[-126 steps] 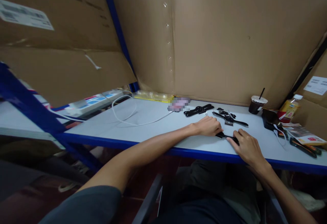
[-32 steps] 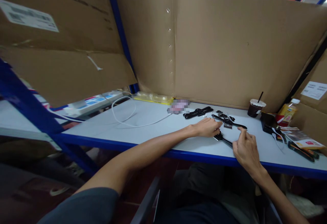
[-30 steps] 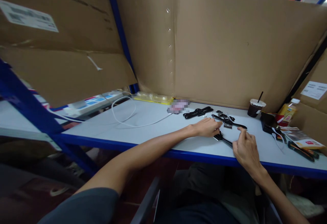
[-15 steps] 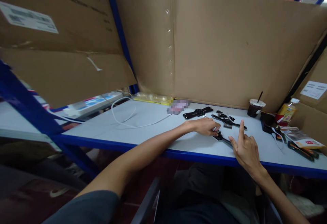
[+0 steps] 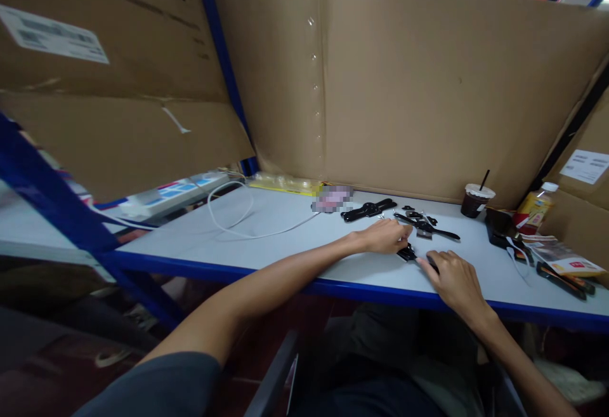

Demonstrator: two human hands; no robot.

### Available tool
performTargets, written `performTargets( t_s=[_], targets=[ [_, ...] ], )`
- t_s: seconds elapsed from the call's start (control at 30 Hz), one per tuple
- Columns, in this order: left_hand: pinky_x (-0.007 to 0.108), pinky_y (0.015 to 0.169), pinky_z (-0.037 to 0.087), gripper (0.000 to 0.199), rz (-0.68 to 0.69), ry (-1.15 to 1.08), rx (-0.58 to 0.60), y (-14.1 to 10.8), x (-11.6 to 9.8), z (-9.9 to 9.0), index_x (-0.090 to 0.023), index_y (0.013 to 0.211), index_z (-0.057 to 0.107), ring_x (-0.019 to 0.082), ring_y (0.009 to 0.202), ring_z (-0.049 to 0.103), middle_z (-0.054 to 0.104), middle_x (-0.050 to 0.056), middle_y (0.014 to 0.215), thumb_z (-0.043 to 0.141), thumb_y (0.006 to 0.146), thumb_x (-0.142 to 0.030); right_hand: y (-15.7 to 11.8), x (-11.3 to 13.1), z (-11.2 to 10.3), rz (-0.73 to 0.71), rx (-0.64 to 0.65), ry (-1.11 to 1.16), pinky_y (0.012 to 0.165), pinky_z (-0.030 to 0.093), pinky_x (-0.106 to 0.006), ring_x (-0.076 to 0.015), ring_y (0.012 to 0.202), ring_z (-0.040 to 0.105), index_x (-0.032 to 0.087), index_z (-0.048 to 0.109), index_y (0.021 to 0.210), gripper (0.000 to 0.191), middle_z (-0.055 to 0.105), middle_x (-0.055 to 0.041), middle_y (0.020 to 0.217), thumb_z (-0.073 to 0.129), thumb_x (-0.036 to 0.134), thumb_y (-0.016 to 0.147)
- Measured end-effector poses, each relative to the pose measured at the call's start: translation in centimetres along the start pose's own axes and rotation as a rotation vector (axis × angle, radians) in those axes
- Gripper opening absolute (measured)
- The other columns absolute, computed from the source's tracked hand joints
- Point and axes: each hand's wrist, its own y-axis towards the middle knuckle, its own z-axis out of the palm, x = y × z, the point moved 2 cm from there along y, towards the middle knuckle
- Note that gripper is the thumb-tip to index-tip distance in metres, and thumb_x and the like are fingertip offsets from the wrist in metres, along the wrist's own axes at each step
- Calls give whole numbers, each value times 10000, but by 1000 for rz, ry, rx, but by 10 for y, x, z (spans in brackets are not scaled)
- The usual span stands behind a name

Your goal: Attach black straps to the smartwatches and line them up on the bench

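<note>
My left hand [image 5: 384, 235] is closed, knuckles up, over one end of a small black part [image 5: 407, 252] on the tabletop. This part has a wider middle and a long narrow arm, somewhat like a watch with its strap. My right hand [image 5: 454, 277] closes thumb and fingers round the narrow arm at the other end, hiding most of it. A similar black strap-like piece [image 5: 440, 233] lies just behind my hands, with small black bits [image 5: 413, 214] beside it. Farther left rests another group of black strap-like pieces [image 5: 368, 210].
A cup with a straw [image 5: 476, 200], a bottle [image 5: 537, 209], a black box [image 5: 497, 229] and a packet [image 5: 566, 257] stand or lie at the right. A white cable [image 5: 266, 236] curves across the left. Cardboard [image 5: 419, 87] walls the back; a blue edge [image 5: 333, 288] runs in front.
My right hand's raised index finger has come down, and the fingers have closed on the black part's narrow arm. My left hand has stayed nearly in place.
</note>
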Motion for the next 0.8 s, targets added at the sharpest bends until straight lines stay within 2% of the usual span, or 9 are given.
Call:
performTargets(
  t_s=[0.1,0.2,0.33,0.47,0.57,0.7,0.8],
  targets=[
    [281,599,331,216,81,-9,13,-2,0,-2,-178,919,650,165,583,551,626,30,655,493,992,-309,0,0,0,5,19,12,647,394,-297,-234,860,713,211,675,990,374,757,-65,923,478,526,1031],
    [282,582,305,312,129,-20,15,-3,-3,-2,-176,816,651,154,560,528,615,31,632,524,988,-403,0,1,-1,34,41,26,626,378,-296,-229,820,719,207,651,1013,344,762,-64,939,484,507,1033],
    [290,596,310,297,23,-28,1,0,-7,1,-165,703,636,154,572,543,631,54,645,507,952,-263,0,1,-1,38,58,33,627,373,-290,-227,823,722,204,640,1019,323,764,-71,945,478,483,1038],
    [293,616,334,188,-44,-7,-7,1,-9,3,-157,882,673,178,606,568,641,60,670,518,926,-252,0,1,1,20,49,31,627,371,-287,-229,818,723,205,635,1013,332,762,-70,930,468,491,1041],
    [294,601,332,187,9,37,-13,0,-6,2,-160,1006,659,177,595,562,640,52,685,509,926,-237,0,0,2,12,34,28,620,365,-284,-226,811,723,207,632,1008,324,763,-67,917,469,485,1043],
    [301,553,295,198,164,55,-20,-4,-3,0,-165,971,649,151,533,508,604,35,642,460,956,-222,-1,1,1,11,32,21,611,359,-286,-227,809,726,207,630,1006,307,765,-63,919,479,472,1042],
    [300,537,278,238,220,51,-27,-5,-3,-2,-164,922,657,142,518,487,601,31,627,469,984,-296,-1,2,-1,11,34,15,606,360,-290,-231,815,728,206,631,1008,312,765,-61,924,474,473,1043]
  ],
)
